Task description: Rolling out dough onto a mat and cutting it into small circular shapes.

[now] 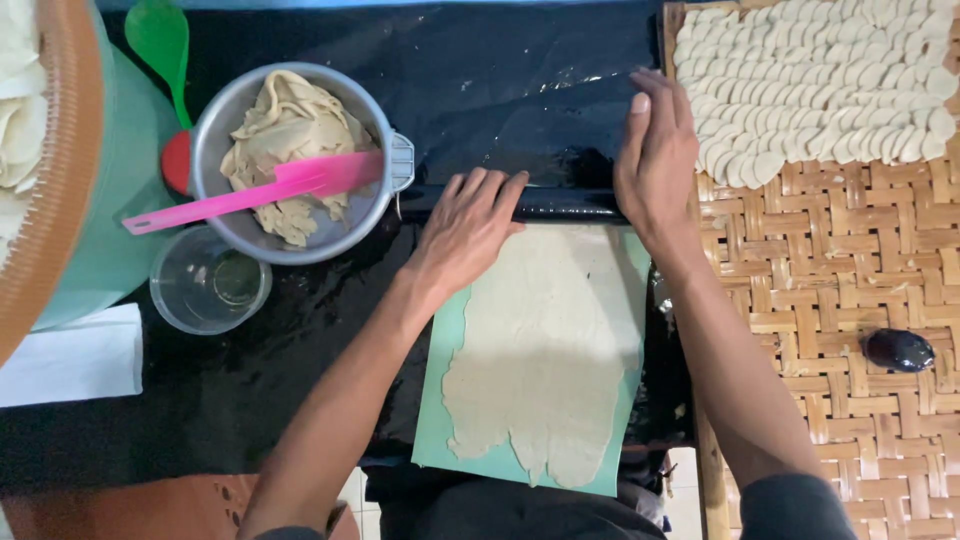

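Head view, left hand, right hand flat on black rolling pin, dough sheet

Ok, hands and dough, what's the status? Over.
Left hand and right hand flat on the black rolling pin. Dough sheet rolled thin on green mat. Nothing blocking it.

The sheet of dough is pale beige and lies on a light green mat, and the rolling pin is glossy black like the black cover of the bench. The metal pot is grey with cream dough scraps and a bright pink spatula, beside a green spoon with a red end. The woven tray has a tan basket-weave pattern, carries white dough rounds and a dark shiny oval object.
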